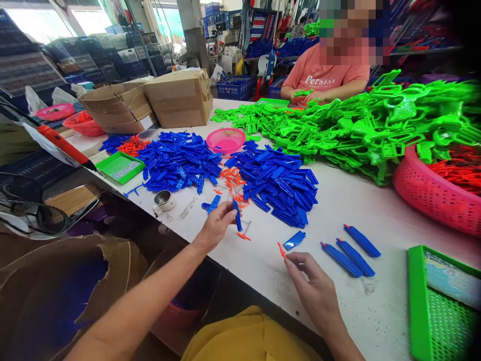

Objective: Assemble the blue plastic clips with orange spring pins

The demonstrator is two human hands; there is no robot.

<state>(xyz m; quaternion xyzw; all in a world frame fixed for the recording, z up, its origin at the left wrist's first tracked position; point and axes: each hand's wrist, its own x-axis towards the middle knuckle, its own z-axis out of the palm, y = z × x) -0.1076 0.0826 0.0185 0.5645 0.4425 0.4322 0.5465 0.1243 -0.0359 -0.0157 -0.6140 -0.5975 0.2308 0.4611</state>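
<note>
My left hand [218, 224] pinches a blue plastic piece [237, 215] on edge above the table. Between the thumb and fingers of my right hand [313, 281] is a small orange plastic part [281, 249], its thin end pointing up and away. A single blue piece [294, 240] lies flat just beyond that hand. To its right rest several blue pieces with orange tips [343, 259]. Under my left hand are small springs [246, 228] and another orange part [243, 236]. Loose orange parts [232, 178] lie between two heaps of blue pieces [280, 183].
Green plastic gun-shaped frames [338, 123] are heaped across the back right. A pink basket [432, 193] of orange parts and a green tray [417, 306] stand right. Left are a metal cup [164, 201], an orange-handled tool [63, 144] and cardboard boxes [178, 98]. A co-worker [326, 75] sits opposite.
</note>
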